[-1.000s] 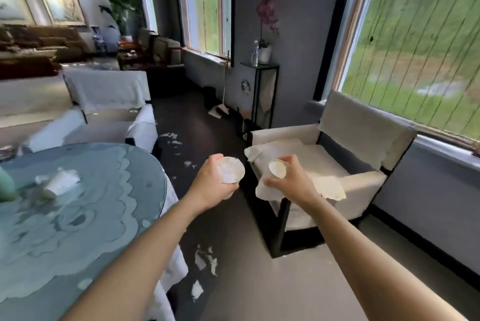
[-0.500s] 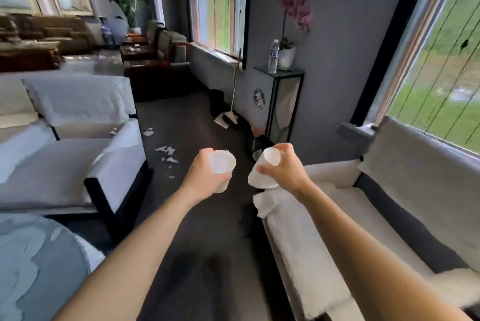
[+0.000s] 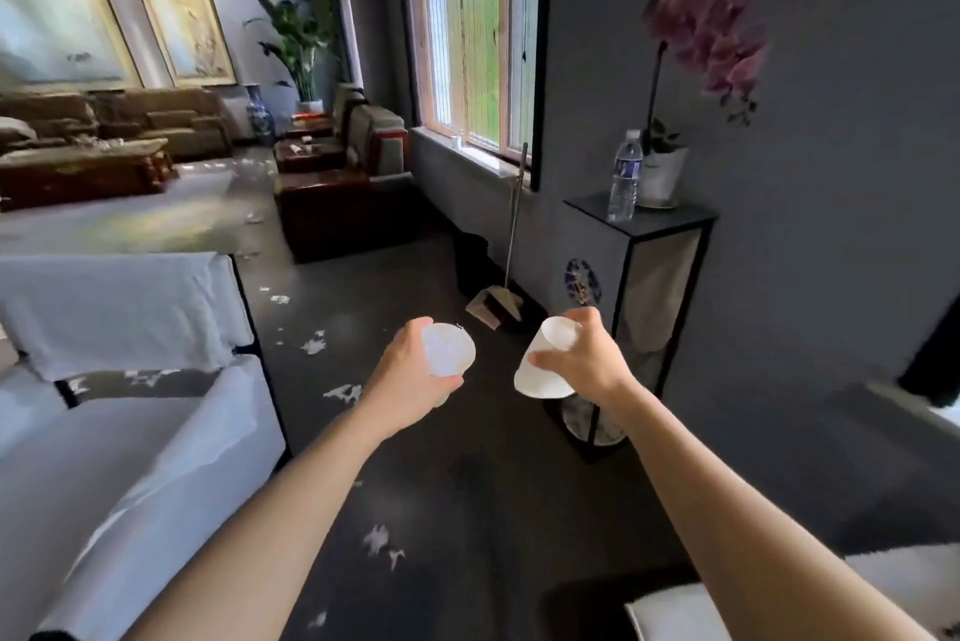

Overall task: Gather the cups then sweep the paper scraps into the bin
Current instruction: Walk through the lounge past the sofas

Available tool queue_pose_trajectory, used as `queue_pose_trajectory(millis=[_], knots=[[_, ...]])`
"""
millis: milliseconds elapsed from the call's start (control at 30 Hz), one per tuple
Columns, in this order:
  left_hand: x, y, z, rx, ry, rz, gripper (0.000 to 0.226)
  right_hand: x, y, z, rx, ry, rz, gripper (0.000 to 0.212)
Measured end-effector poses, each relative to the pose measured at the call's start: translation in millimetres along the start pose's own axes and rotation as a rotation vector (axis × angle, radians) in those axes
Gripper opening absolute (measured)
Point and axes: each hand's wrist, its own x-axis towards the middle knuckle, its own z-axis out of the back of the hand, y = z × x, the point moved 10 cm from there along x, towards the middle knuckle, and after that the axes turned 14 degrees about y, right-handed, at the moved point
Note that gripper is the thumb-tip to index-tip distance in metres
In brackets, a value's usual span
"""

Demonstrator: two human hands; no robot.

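Observation:
My left hand (image 3: 410, 373) grips a white paper cup (image 3: 448, 348) held upright, its mouth facing me. In my right hand (image 3: 589, 360) is a second white cup (image 3: 545, 360), tipped over with its wide rim pointing down to the left. Both hands are raised in front of me over the dark floor, a short gap between the cups. White paper scraps (image 3: 344, 392) lie scattered along the floor, with more scraps (image 3: 382, 542) nearer my feet. A broom and dustpan (image 3: 496, 305) lean against the wall under the window. A dark bin (image 3: 472, 258) stands behind them.
A white-covered armchair (image 3: 119, 412) fills the left side. A tall black stand (image 3: 644, 287) with a water bottle (image 3: 625, 175) and an orchid pot sits by the right wall. Another white chair's corner (image 3: 727, 609) shows at the bottom right. Brown sofas stand far back.
The view has turned left and moved along the aisle; the round table and the window chair have left the view. Both hands still hold their cups, and the right cup tipped further over.

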Motion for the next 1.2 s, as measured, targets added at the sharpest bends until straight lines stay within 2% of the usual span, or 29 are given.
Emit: queue_pose_trajectory(millis=[300,433,733,1033,1200], knots=[[269,63,49,-0.037,-0.059,0.012,0.079,291,13,1,-0.029,0.067,0.024,0.063],[411,99,51,-0.03,-0.007,-0.021,0.079,439,6,-8,-0.052,0.07,0.025,0.066],[715,138,121,-0.053,0.029,-0.016,0.08,744,42,-2,-0.05,0.07,0.02,0.069],[1022,202,111,-0.043,0.123,-0.022,0.079,1058,-11,14,-0.094,0.026,-0.021,0.065],[1199,221,112,-0.075,0.149,0.004,0.079,1231,-41,42,-0.108,0.024,-0.125,0.063]])
